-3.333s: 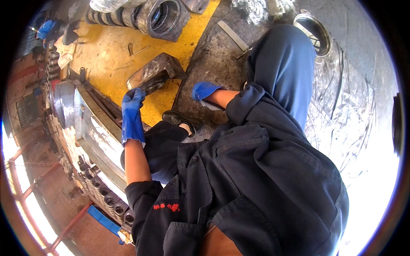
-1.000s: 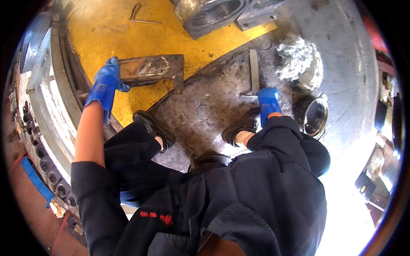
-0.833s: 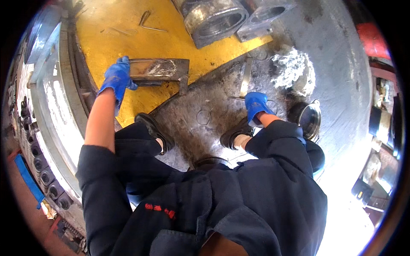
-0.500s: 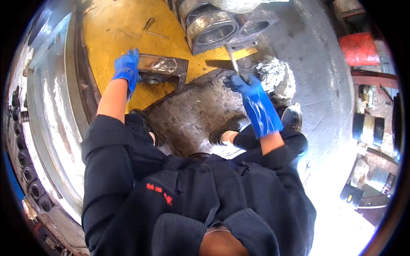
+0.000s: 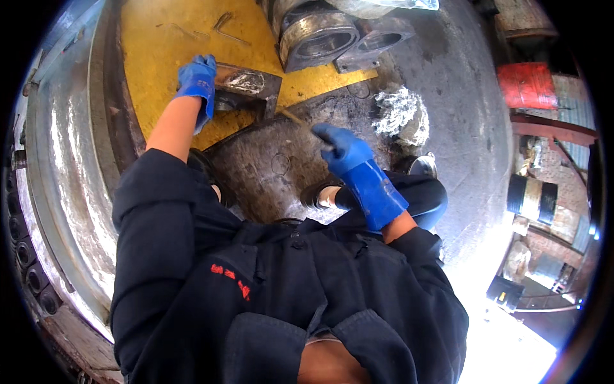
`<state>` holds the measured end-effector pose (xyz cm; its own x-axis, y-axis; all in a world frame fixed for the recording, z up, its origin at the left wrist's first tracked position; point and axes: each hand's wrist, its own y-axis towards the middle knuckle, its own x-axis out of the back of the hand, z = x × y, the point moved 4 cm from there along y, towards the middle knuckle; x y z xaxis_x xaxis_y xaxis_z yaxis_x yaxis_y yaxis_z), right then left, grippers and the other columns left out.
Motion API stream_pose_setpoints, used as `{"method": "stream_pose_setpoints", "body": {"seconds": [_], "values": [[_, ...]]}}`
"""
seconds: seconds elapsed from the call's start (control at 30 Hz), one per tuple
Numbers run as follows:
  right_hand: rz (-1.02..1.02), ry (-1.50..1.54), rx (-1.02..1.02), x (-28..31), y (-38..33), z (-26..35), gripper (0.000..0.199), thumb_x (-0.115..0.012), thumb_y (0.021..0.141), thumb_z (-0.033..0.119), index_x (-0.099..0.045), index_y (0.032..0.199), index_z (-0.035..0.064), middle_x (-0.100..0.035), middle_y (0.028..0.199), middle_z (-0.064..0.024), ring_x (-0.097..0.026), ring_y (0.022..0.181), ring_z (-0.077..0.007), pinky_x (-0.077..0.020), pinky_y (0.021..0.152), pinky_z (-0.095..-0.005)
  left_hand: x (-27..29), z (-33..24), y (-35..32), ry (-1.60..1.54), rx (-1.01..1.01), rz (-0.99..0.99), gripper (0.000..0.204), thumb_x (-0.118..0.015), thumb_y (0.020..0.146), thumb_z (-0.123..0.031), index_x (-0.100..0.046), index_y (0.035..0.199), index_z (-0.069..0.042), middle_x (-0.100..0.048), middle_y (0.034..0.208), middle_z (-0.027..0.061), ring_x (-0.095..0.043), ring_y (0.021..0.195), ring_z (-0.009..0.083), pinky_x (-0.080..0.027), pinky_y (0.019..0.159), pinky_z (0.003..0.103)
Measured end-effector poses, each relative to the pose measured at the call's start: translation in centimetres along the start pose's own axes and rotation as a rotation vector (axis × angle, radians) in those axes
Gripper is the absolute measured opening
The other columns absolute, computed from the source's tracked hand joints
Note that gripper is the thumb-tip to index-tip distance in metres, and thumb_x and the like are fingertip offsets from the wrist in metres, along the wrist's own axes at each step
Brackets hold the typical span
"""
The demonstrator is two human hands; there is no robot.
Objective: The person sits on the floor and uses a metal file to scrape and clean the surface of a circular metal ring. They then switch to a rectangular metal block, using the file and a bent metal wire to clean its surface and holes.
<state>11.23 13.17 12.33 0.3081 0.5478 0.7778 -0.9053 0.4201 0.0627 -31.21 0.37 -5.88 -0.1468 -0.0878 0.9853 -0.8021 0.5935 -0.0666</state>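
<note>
Currently our left hand [image 5: 197,82] grips the left end of the grimy metal block [image 5: 246,86], which rests on the yellow floor [image 5: 153,57] at 11 o'clock. Our right hand [image 5: 344,148] is clenched on a thin rod [image 5: 295,117] angled toward the block. Risk: greasy gloves may let the block slip, and the rod tip could skid off its surface toward our left fingers.

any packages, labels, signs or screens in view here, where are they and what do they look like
red marking: on the chest of the person's dark work jacket, a short row of small red characters.
red container: far right edge, boxy, plain red side; any label is too small to tell.
black and white drum: right edge, cylinder with a white band.
No screens or signs show.
</note>
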Motion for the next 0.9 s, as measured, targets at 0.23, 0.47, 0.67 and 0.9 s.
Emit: {"method": "stream_pose_setpoints", "body": {"seconds": [0.23,0.47,0.67,0.9], "values": [[0.465,-0.423,-0.038,-2.2,-1.1,3.4,0.05,-0.072,0.077,0.013,-0.051,0.123,0.0176,-0.066,0.104,-0.0102,-0.069,0.092,-0.0342,-0.0544,0.071,-0.0505,-0.8,-0.3,1.3,-0.018,0.076,0.076,0.061,-0.029,0.101,-0.051,-0.063,0.119,-0.004,-0.065,0.123,0.0242,-0.062,0.116,0.0409,-0.039,0.106,0.047],[0.348,-0.445,0.05,-4.3,-2.0,2.7,0.046,-0.065,0.081,0.014,-0.052,0.125,0.0152,-0.067,0.1,-0.0111,-0.07,0.085,-0.0308,-0.0534,0.063,-0.0502,1.5,-3.1,-0.3,0.106,-0.11,0.114,0.057,-0.03,0.102,-0.05,-0.059,0.125,-0.007,-0.061,0.129,0.0262,-0.061,0.116,0.0445,-0.041,0.106,0.048],[0.427,-0.514,-0.04,-7.0,-2.4,2.1,0.05,-0.06,0.085,0.013,-0.05,0.134,0.0127,-0.069,0.1,-0.0108,-0.071,0.082,-0.0316,-0.0535,0.061,-0.0516,2.6,-3.0,-1.0,0.108,-0.088,0.148,0.053,-0.029,0.103,-0.048,-0.057,0.128,-0.01,-0.059,0.134,0.0227,-0.058,0.119,0.0452,-0.041,0.106,0.049],[0.44,-0.51,-0.089,-8.3,-0.7,2.6,0.048,-0.058,0.087,0.014,-0.046,0.134,0.0116,-0.07,0.101,-0.0133,-0.071,0.085,-0.0344,-0.055,0.066,-0.051,0.0,0.3,0.5,0.21,-0.046,0.131,0.042,-0.05,0.096,-0.021,-0.047,0.136,-0.009,-0.057,0.134,0.0213,-0.06,0.117,0.0419,-0.049,0.095,0.051]]}}
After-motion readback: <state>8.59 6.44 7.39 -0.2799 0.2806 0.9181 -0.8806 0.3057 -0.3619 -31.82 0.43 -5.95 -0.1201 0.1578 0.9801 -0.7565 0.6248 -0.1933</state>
